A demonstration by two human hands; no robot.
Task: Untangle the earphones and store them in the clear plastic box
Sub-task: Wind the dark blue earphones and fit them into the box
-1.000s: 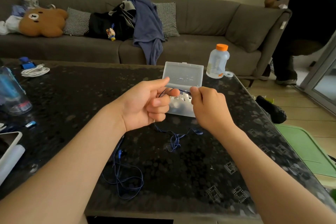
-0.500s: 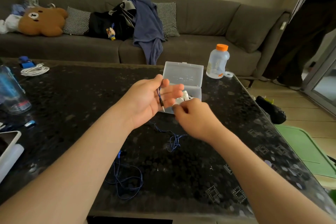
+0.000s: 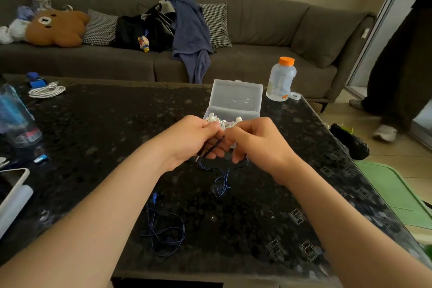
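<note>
While both hands are bunched together just this side of the clear plastic box [image 3: 236, 98], the left hand [image 3: 194, 140] has its grip clamped on a doubled-up dark stretch of the blue earphones [image 3: 211, 147], thumb on top and fingers curled under. What looks like the plug tip pokes out below the palm. The right hand [image 3: 259, 145] is touching it, fingers curled in, its grip pinched on the same cord. From the hands the cord drops to the bench [image 3: 105, 124], makes a small knotty loop right under them, and ends in a loose tangle nearer and to the left. The box stands just past the hands with its lid up, and white earphones [image 3: 224, 121] are piled inside. An orange-capped bottle [image 3: 281, 79] stands at the far right edge, and a coiled white cable [image 3: 46, 90] lies at the far left.
</note>
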